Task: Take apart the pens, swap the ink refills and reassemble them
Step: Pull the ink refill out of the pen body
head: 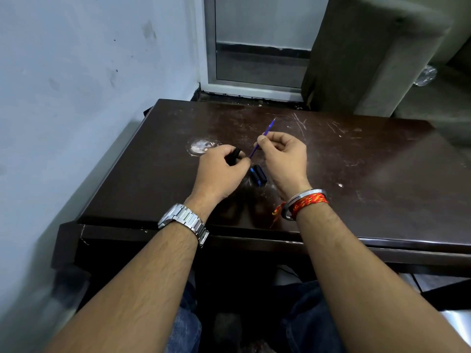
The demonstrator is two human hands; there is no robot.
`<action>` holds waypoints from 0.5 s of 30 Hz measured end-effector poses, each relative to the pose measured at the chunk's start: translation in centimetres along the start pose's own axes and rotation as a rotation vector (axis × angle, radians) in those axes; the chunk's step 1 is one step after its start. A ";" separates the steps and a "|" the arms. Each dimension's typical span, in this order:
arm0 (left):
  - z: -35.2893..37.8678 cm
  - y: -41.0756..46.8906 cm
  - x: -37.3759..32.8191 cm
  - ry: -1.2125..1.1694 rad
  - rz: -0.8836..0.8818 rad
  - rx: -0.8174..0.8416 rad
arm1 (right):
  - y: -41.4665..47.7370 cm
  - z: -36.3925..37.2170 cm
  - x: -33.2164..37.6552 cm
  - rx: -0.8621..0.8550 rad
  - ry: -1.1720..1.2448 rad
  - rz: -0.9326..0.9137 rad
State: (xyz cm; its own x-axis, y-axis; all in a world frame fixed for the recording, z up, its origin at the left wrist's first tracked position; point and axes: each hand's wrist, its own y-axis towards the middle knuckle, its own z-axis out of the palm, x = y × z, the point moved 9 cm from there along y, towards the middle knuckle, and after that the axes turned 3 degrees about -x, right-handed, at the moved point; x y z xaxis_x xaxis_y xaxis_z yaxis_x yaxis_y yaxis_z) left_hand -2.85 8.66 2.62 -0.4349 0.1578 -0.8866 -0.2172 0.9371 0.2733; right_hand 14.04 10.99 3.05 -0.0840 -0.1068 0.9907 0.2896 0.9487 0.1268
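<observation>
My left hand (224, 169) curls round a short black plastic pen barrel (235, 154), mostly hidden in the fist, above the middle of the scratched dark brown wooden table (356, 161). My right hand (285, 159) pinches a thin blue ink refill (269, 128). I cannot tell whether the refill's lower end enters the barrel. Black-and-blue pen pieces (258, 175) lie on the table between my hands, partly covered.

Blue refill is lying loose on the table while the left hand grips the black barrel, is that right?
No. The head view shows the blue refill pinched in the right hand, not lying loose on the table. The left hand does grip the black barrel.
</observation>
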 end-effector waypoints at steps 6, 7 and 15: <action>0.3 0.0 -0.1 0.040 0.049 0.035 | 0.2 0.6 -0.4 0.022 0.007 0.017; 0.0 0.1 0.1 0.055 0.033 0.015 | 0.2 0.5 -0.6 0.021 -0.002 0.025; -6.2 0.9 4.5 0.383 -0.322 -0.204 | 0.9 -1.9 -1.0 -0.061 -0.223 0.080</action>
State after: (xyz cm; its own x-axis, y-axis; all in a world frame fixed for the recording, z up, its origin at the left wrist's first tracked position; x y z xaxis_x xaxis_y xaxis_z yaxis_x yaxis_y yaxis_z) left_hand -10.43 8.31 1.15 -0.5974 -0.2886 -0.7483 -0.5413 0.8335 0.1107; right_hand 16.19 11.39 2.30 -0.2650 0.0431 0.9633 0.3600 0.9312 0.0574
